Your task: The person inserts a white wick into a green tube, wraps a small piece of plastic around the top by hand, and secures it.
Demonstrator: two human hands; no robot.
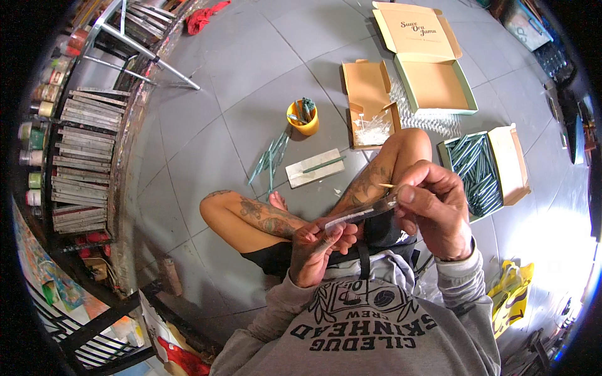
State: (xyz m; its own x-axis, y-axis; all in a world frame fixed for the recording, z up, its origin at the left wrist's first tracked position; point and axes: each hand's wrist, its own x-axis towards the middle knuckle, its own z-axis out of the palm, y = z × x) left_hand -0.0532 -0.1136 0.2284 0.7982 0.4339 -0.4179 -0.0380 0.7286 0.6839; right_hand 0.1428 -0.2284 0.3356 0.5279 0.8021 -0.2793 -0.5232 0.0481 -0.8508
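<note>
Between my two hands stretches a narrow clear plastic sleeve (360,214) with a white strip along it. My left hand (318,249) is closed on its lower end, pinching it between thumb and fingers. At the upper end, the fingers of my right hand (434,203) are bent together around it. A thin pale wooden stick (386,185), like a toothpick, juts out of the right hand's grip. Beyond my crossed legs, a single dark green pencil-like stick (323,165) lies on a white board (301,178).
A yellow cup (305,128) holds green sticks, and loose ones (271,158) lie beside it. Further right are a small carton (365,84) with white bits, clear sleeves (417,118), an open box (439,81) and a box full of green sticks (475,172). Metal legs (147,51) stand left.
</note>
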